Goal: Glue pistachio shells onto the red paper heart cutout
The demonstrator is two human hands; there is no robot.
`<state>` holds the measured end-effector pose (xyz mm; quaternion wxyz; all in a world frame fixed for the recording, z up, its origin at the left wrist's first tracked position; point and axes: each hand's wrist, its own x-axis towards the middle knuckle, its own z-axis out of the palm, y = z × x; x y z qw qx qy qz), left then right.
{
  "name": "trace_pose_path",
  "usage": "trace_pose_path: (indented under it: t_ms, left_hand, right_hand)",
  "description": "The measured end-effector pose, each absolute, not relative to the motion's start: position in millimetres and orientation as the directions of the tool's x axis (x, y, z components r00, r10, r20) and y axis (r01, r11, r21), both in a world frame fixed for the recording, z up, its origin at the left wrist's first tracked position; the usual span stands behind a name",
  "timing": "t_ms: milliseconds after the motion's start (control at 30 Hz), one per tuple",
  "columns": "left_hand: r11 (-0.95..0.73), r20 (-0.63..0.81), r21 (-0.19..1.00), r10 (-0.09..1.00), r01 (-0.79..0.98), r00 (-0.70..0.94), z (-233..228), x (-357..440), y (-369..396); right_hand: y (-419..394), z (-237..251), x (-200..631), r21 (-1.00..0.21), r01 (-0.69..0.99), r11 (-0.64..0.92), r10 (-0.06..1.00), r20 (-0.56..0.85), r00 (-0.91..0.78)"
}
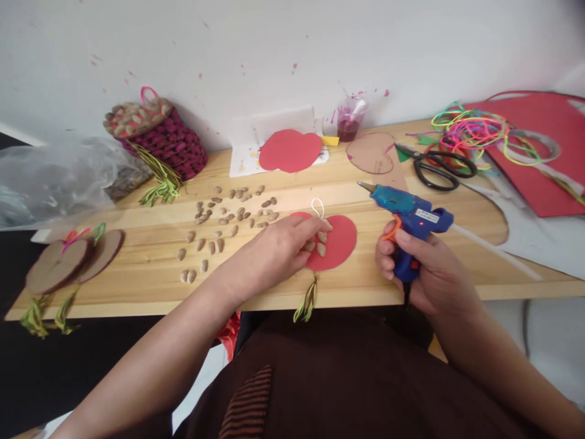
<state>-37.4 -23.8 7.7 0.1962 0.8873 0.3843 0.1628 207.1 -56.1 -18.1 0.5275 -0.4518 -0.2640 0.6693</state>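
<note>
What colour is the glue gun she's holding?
Blue glue gun, orange trigger, in the right hand; head view.

A: Left hand (283, 247) at centre frame, palm down, fingers stretched forward and pressed low, forearm running in from the lower left

B: And the right hand (427, 268), right of centre, fist closed, index finger hooked, wrist bent upward

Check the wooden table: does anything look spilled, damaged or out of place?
Purple-red splashes speckle the white wall behind the stained plastic cup. Pale brown seeds lie scattered loose. Nothing looks damaged.
</note>
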Motion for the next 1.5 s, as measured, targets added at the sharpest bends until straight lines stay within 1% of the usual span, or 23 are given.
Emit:
trace_pose_path:
  t_ms: [300,533,700,833,967,1033,1100,1200,1300,1400,1500]
  left_hand:
    - [-0.622,0.103,0.486,0.738,0.614,0.666,7,-36,-22]
    - [-0.623,0.114,0.484,0.741,0.614,0.662,6,-38,-22]
    - [-0.619,0.105,0.504,0.737,0.602,0.668,6,-37,-22]
    - [-0.630,0.129,0.499,0.733,0.595,0.668,7,-36,-24]
    - [-0.647,0.198,0.472,0.740,0.599,0.643,18,-48,-33]
    - [-0.628,0.246,0.448,0.770,0.636,0.588,25,-64,-40]
    - [-0.560,0.283,0.434,0.829,0.706,0.483,32,-88,-48]
    - [-0.361,0.244,0.439,0.929,0.823,0.277,38,-131,-65]
    - [-0.192,0.203,0.363,0.971,0.912,0.124,35,-170,-85]
    - [-0.097,0.154,0.339,0.987,0.936,0.047,25,-194,-103]
    - [-0.107,0.113,0.348,0.991,0.931,0.072,14,-205,-113]
  right_hand:
    - [-56,-22,209,-0.821,-0.484,-0.303,0.945,-0.324,-0.042]
    - [-56,-24,211,-0.825,-0.476,-0.304,0.944,-0.328,-0.034]
    - [-56,-22,209,-0.827,-0.473,-0.306,0.943,-0.333,-0.028]
    - [-56,-21,207,-0.838,-0.458,-0.296,0.945,-0.328,-0.010]
    - [-56,-21,209,-0.846,-0.442,-0.297,0.945,-0.326,-0.011]
    - [-55,-22,211,-0.847,-0.429,-0.312,0.940,-0.342,-0.009]
    - [-54,-24,213,-0.846,-0.422,-0.326,0.932,-0.362,0.004]
    - [-51,-26,213,-0.851,-0.389,-0.354,0.919,-0.394,0.024]
    - [-49,-25,210,-0.852,-0.372,-0.368,0.906,-0.418,0.060]
    - [-48,-22,206,-0.856,-0.369,-0.361,0.903,-0.420,0.091]
    - [-47,-18,201,-0.875,-0.339,-0.345,0.908,-0.403,0.118]
